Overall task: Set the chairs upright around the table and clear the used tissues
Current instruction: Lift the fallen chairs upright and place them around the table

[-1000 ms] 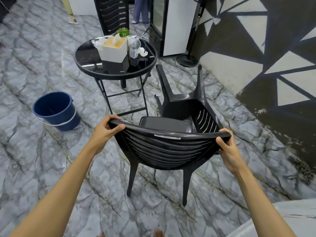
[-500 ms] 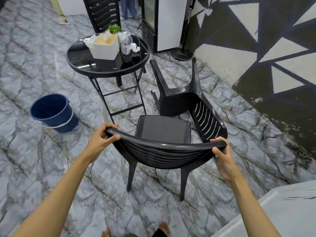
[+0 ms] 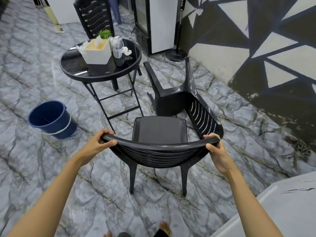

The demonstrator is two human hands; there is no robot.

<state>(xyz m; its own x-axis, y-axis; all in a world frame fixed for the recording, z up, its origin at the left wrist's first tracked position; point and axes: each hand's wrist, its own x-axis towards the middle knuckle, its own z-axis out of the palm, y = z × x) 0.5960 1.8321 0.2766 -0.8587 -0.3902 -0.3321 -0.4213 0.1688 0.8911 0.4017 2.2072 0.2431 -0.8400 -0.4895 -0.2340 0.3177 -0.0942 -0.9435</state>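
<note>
Gripping the upright chair (image 3: pixel 160 130) by its top rail, I had my left hand (image 3: pixel 95 145) curled round the left end and my right hand (image 3: pixel 218 152) round the right, the rail running left to right between them. The tabletop (image 3: pixel 73 67) lay far and slightly left, past the seat. A toppled chair (image 3: pixel 172 101) lay on its side just right, legs pointing far. Crumpled tissues (image 3: pixel 127 51) sat on the glass; a blue bucket (image 3: pixel 49 118) stood on the marbled floor (image 3: pixel 34 168), left.
</note>
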